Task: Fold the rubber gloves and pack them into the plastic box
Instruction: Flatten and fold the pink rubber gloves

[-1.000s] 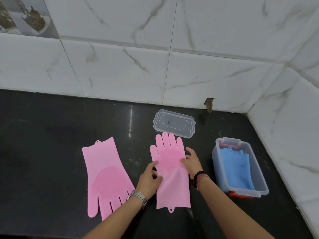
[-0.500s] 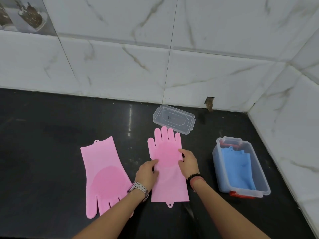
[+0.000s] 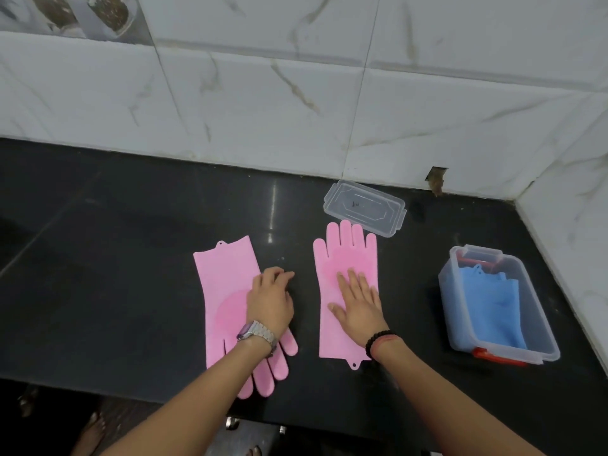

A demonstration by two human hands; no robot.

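Gloves: two pink, flat and unfolded on the black counter [image 3: 98,258]; left glove [image 3: 223,291] fingers toward me, right glove [image 3: 345,255] fingers toward wall
Box: clear box [image 3: 539,343] at right, blue glove [image 3: 493,307] inside; lid [image 3: 365,207] lies apart
Left hand: left hand [image 3: 271,301] loosely curled, resting on left glove's edge, gripping nothing
Right hand: right hand [image 3: 360,301] spread flat, pressing right glove

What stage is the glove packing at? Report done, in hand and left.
Done: the blue gloves already sit in the plastic box. In hand: the right hand lies flat on one pink glove, the left hand rests at the edge of the other pink glove; both lie unfolded. Left: fold both, pack them, perhaps fit the lid.
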